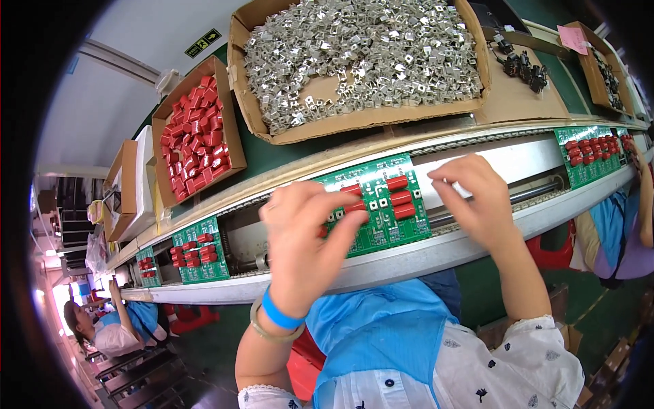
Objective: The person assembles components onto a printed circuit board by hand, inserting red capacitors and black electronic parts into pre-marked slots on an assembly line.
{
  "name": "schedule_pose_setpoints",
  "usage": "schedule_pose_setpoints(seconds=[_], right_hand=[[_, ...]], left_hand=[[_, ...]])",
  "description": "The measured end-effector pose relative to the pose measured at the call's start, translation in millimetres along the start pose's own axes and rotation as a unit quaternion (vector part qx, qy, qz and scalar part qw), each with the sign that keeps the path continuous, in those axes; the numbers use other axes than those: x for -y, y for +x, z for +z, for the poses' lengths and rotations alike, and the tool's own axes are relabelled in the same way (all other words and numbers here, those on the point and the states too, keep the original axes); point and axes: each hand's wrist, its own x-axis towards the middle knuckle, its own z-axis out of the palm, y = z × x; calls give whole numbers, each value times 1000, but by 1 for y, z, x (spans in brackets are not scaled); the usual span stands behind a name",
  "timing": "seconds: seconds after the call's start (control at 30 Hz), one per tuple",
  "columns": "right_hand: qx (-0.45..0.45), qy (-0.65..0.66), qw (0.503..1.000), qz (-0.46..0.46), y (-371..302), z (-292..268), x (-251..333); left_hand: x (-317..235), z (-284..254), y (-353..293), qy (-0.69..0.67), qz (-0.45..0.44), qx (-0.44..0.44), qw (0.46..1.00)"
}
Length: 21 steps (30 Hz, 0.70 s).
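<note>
Left hand (300, 238) over green circuit board (378, 235); we cannot tell whether its fingers grip anything. Right hand (487, 201) beside it, fingertips close; grip unclear. Board sits on conveyor (381, 268), red components (403, 196) lying long-axis left-right, right ends slightly farther from us.

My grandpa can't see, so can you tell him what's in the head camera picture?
A person's left hand covers part of a green circuit board bearing red parts, while the right hand hovers just past the board's right edge. Beyond them sit a cardboard box of red pieces and a bigger box of silvery metal pieces.
</note>
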Motion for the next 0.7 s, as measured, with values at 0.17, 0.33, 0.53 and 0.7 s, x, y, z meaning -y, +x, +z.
schedule_pose_setpoints(seconds=[0.17,0.33,0.53,0.7], right_hand=[[56,55,983,-166,-21,49,82],[169,-4,968,-185,-24,117,125],[241,-145,952,-121,-14,116,128],[178,-175,962,-107,-25,78,103]], left_hand=[[30,-31,-48,-85,-78,-221,968],[58,-27,-88,-113,-174,-267,941],[71,-17,-112,-113,-210,-242,941],[75,-12,-116,-76,-188,-223,953]])
